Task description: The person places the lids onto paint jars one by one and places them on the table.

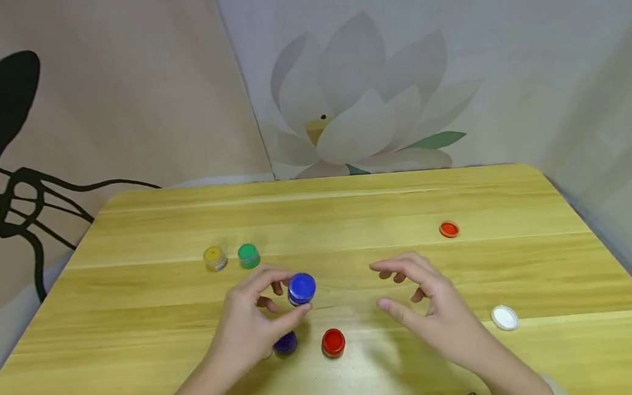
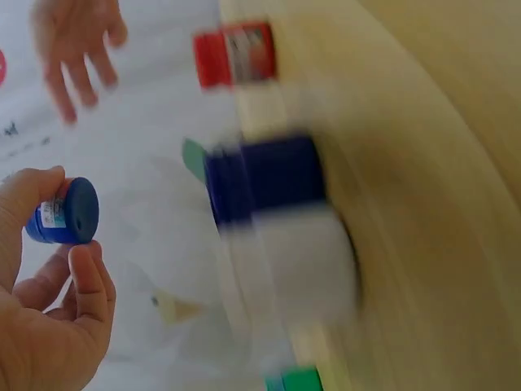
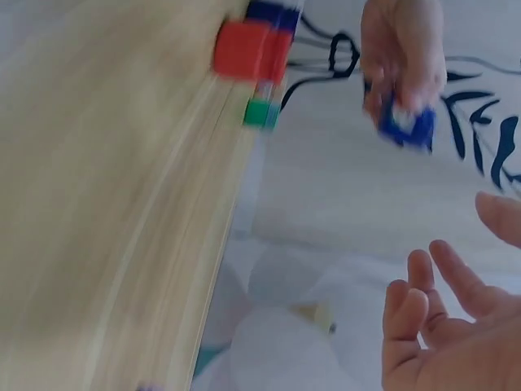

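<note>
My left hand point(image 1: 249, 315) pinches a small blue jar point(image 1: 301, 289) between thumb and fingers, raised above the table. The jar's blue lid is on. To its right, my right hand point(image 1: 430, 302) is held in the air with fingers apart and slightly bent, holding nothing. Below the hands stands a small red jar point(image 1: 333, 343) without a lid. A dark blue jar point(image 1: 285, 343) is partly hidden by my left hand. Beside it, a white jar point(image 2: 297, 269) shows blurred in the left wrist view; my left hand mostly covers it in the head view.
A yellow jar point(image 1: 215, 258) and a green jar point(image 1: 248, 255) stand close together on the wooden table point(image 1: 339, 214), left of its middle. On the right side lie a red lid point(image 1: 449, 229) and a white lid point(image 1: 504, 318). Patterned fabric point(image 1: 421, 43) hangs behind the table.
</note>
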Motion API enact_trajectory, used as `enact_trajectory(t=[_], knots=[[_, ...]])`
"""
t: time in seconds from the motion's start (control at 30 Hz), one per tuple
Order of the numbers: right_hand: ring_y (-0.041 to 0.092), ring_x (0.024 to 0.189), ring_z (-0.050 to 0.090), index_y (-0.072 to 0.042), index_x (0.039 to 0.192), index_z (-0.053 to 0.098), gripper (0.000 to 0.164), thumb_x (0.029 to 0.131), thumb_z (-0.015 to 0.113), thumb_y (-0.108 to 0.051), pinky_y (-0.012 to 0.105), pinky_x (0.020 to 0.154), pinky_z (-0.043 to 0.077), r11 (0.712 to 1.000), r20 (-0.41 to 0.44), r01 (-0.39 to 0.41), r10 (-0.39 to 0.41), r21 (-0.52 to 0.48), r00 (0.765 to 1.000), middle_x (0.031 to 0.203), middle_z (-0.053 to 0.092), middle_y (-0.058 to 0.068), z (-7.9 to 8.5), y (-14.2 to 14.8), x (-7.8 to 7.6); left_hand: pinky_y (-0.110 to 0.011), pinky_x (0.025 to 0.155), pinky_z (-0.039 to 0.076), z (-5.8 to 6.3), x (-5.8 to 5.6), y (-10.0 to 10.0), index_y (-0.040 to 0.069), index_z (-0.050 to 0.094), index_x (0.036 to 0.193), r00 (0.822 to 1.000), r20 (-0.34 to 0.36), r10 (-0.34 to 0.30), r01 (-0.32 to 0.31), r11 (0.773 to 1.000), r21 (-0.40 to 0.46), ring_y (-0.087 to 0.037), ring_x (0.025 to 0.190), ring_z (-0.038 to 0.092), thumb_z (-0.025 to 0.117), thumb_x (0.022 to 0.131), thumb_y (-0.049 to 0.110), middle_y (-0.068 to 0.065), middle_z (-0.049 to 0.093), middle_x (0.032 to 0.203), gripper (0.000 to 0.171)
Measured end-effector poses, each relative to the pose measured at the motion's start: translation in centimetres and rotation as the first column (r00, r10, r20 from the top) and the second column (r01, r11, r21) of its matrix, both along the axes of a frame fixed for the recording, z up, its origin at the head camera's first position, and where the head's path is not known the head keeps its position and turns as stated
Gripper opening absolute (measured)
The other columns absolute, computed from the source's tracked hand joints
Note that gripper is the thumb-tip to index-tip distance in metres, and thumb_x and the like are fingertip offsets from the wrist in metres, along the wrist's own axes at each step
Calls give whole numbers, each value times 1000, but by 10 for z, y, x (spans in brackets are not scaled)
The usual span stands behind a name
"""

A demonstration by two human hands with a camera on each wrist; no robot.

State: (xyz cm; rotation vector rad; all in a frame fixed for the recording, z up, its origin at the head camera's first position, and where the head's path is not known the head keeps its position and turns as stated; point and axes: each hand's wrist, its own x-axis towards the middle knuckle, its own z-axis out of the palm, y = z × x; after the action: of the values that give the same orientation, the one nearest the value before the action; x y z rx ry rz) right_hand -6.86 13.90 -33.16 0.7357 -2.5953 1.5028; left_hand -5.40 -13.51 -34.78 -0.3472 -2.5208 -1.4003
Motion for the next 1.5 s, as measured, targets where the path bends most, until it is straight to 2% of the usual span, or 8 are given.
enact_trajectory(t=[0.17,0.3,0.63,0.87,1.17,1.33,1.43,1.5], knots=[[4,97,48,-27,129,61,45,90,72,-9,25,70,43,995,-26,83,-82,46,996,115,59,-12,-2,29,-3,-19,55,53,1,-5,-28,11,73,102,989,-73,130,-138,983,-119,-5,73,54,88,72,8,3,64,88,33],[2,101,47,-26,130,61,46,90,72,-8,24,69,43,984,-40,153,-150,96,988,117,58,-16,-4,52,-6,-18,51,50,4,-10,-49,7,73,104,977,-50,210,-215,956,-197,-2,61,51,87,74,10,-3,62,84,33],[-3,101,44,-20,133,60,42,93,69,-9,19,67,41,944,-88,270,-258,191,962,114,54,-21,-7,99,-10,-18,50,45,-8,-22,-93,-3,70,109,964,-7,264,-254,920,-298,-14,69,52,83,77,10,-10,63,87,37],[-7,100,42,-14,134,59,40,95,67,-11,15,65,40,920,-65,319,-313,226,948,113,51,-29,-18,134,-15,-20,46,38,-16,-28,-121,-6,68,111,945,25,326,-299,892,-339,-20,76,55,83,80,15,-17,66,92,40],[-11,96,43,-10,139,54,42,100,60,-25,18,63,40,891,57,314,-350,327,935,113,49,-38,-35,169,-17,-23,44,40,-15,-40,-148,-7,64,120,924,153,350,-289,902,-320,-9,65,50,79,85,24,-19,65,94,49],[-15,91,45,-9,140,52,43,101,59,-25,18,65,43,884,117,235,-305,404,945,117,58,-15,-45,179,-18,-23,46,41,-16,-48,-159,-8,61,124,904,213,371,-296,902,-315,-9,69,52,77,87,27,-19,66,96,53],[-13,90,46,-8,140,51,44,101,59,-25,19,65,43,876,149,186,-277,444,949,120,59,5,-49,179,-18,-22,51,43,-19,-52,-165,-8,61,125,897,237,372,-288,901,-323,-16,78,55,76,88,28,-19,67,97,54],[-11,89,46,-6,140,51,45,100,60,-26,20,65,42,873,167,159,-261,461,951,122,59,10,-50,179,-18,-20,56,44,-21,-55,-170,-10,60,126,895,253,367,-276,902,-331,-23,87,58,75,89,29,-22,67,100,56]])
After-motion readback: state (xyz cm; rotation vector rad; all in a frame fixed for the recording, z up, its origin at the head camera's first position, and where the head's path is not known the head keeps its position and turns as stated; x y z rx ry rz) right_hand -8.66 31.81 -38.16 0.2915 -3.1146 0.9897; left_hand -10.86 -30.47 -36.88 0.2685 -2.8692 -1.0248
